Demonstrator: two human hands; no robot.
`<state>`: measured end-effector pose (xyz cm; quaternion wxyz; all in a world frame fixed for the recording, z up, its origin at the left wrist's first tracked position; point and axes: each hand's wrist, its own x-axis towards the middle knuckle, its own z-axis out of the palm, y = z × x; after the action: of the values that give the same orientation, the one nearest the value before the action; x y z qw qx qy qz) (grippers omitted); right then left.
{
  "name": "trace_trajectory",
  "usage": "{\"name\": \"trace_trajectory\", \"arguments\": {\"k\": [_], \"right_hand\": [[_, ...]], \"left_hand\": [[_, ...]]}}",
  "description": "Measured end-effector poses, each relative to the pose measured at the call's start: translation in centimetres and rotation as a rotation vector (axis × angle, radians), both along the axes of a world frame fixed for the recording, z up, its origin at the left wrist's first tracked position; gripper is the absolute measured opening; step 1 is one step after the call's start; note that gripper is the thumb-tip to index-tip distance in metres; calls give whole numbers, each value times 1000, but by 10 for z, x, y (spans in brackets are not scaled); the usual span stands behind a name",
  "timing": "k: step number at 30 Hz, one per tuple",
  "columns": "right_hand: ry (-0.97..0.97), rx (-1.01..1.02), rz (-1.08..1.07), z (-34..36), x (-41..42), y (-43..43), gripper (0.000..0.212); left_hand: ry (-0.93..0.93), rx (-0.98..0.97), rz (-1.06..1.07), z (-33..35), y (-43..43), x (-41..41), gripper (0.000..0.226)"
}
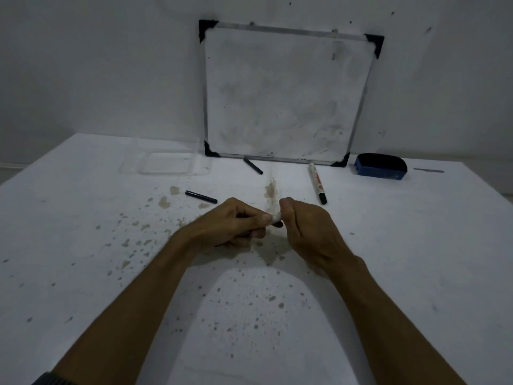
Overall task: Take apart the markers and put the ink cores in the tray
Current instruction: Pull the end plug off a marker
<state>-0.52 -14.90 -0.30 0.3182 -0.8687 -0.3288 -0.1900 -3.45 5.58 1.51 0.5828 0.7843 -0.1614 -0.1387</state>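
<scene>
Both of my hands meet over the middle of the table around one white marker, of which only a short bit shows between them. My left hand grips one end and my right hand closes on the other. A second white marker with a black cap lies beyond my right hand. Two black ink cores lie on the table, one just past my left hand and one near the whiteboard. The clear plastic tray stands at the far left, nothing visible in it.
A framed whiteboard leans on the wall at the table's back. A blue eraser sits to its right. The white table is speckled with brownish stains.
</scene>
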Motion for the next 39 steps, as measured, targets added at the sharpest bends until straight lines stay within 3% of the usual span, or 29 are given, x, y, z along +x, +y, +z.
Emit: {"name": "trace_trajectory", "arguments": {"k": [2, 4, 7, 10, 15, 18, 21, 23, 26, 31, 35, 39], "right_hand": [[238, 163, -70, -1, -1, 7, 49], [436, 246, -163, 1, 0, 8, 53], [516, 181, -201, 4, 2, 4, 52], [561, 139, -161, 6, 2, -2, 51], [540, 40, -105, 3, 1, -2, 41], [566, 134, -129, 0, 10, -15, 28], [531, 293, -143, -3, 18, -31, 20], [426, 294, -175, -8, 20, -30, 20], [245, 131, -246, -15, 23, -23, 22], [213, -71, -294, -23, 26, -22, 22], [222, -83, -316, -24, 26, -21, 25], [247, 35, -323, -20, 17, -16, 30]], "left_hand": [[-90, 96, 107, -6, -2, 2, 24], [-211, 186, 197, -15, -10, 5, 30], [-338, 249, 237, -24, -18, 3, 31], [-278, 265, 213, -21, -15, 6, 31], [-181, 304, 163, -12, -2, 12, 28], [-131, 315, 210, -12, 3, 10, 24], [-79, 50, 302, -11, 2, 6, 25], [-50, -94, 346, -13, -4, 7, 27], [-53, -66, 344, -20, -15, 8, 31], [-62, -33, 359, -25, -16, 10, 31], [-34, 21, 292, -22, -10, 13, 37], [-32, -4, 275, -16, -2, 11, 34]]}}
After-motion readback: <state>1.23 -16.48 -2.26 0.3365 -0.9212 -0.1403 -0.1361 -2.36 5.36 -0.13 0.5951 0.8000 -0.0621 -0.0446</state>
